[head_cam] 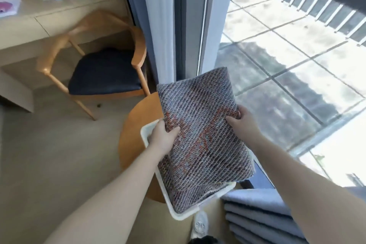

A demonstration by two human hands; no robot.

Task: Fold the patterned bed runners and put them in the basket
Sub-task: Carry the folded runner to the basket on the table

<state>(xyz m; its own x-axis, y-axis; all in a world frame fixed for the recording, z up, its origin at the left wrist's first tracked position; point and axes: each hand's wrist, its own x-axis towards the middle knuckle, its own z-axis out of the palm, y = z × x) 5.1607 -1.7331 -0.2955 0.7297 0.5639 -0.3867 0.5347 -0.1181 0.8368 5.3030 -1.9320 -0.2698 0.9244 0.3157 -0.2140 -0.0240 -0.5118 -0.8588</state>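
Note:
A folded patterned bed runner (pixel 200 117), grey weave with red-orange marks, is held flat above the white basket (pixel 146 134). My left hand (pixel 162 134) grips its left edge, thumb on top. My right hand (pixel 240 120) grips its right edge, thumb over the fabric. The basket stands on a round wooden table (pixel 136 125). Another folded runner (pixel 190 196) of the same weave lies inside the basket, showing under the held one. Most of the basket's inside is hidden by the held runner.
A wooden armchair (pixel 99 69) with a dark cushion stands at the left by a desk (pixel 39 18). Curtains (pixel 158 25) and a glass door (pixel 277 65) lie ahead. Folded blue bedding (pixel 261 216) is at the lower right, and a white shoe (pixel 200 226) is below the basket.

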